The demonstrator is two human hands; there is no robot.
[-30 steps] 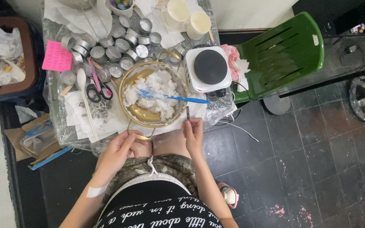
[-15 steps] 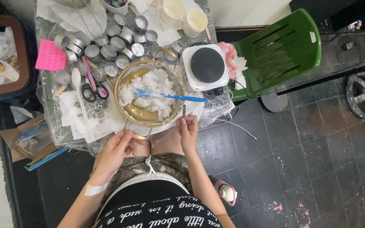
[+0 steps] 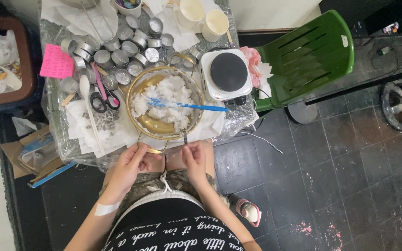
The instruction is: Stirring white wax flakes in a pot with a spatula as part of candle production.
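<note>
Two hands meet below the gold bowl: left hand grips its handle, right hand fingers pinch a thin metal tool.

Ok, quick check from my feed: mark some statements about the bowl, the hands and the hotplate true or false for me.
1. The bowl holds white chunks. True.
2. The blue spatula lies on the floor. False: it rests across the bowl.
3. The left hand is at the bowl's near handle. True.
4. A pot stands on the hotplate. False: its top is bare.
5. The right hand holds a thin tool at the bowl's rim. True.
</note>
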